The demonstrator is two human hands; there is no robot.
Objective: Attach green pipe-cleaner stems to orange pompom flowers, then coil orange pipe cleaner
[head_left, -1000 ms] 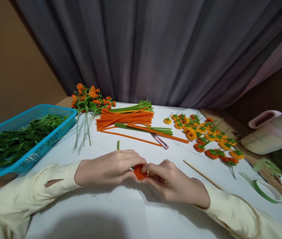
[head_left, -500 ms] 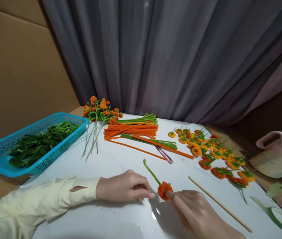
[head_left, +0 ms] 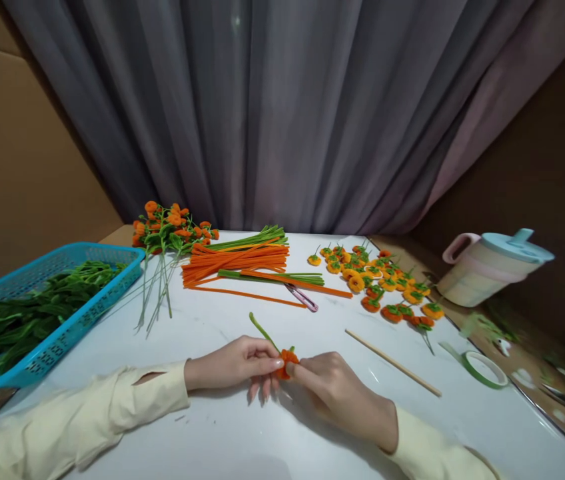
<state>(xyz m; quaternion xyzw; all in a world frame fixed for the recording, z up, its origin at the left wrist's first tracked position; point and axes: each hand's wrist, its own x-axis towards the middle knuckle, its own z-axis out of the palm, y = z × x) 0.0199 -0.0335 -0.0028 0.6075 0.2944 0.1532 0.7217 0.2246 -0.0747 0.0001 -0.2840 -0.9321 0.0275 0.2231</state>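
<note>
An orange fuzzy pipe-cleaner flower [head_left: 290, 360] with a green stem sits between my two hands, low over the white table. My left hand [head_left: 242, 363] pinches its left side, the thumb against the petals and the other fingertips beneath. From the right, my right hand [head_left: 335, 387] grips the same flower between thumb and index finger. The green stem [head_left: 262, 330] slants up and left from the bloom. Beyond my hands lie a bundle of orange pipe cleaners [head_left: 237, 263], some green ones [head_left: 262, 237] and a pink utility knife [head_left: 303, 299].
Finished flower heads [head_left: 390, 280] spread over the right side. A thin wooden stick [head_left: 392, 362] and green tape roll [head_left: 484, 369] lie nearer. At left stand a blue basket [head_left: 72, 333] of green leaves [head_left: 37, 310] and stemmed orange flowers [head_left: 172, 227]. A lidded cup [head_left: 487, 267] is far right.
My left hand has come to the flower and now pinches it together with my right hand. The view has swung right, showing the whole cup and more of the right sleeve.
</note>
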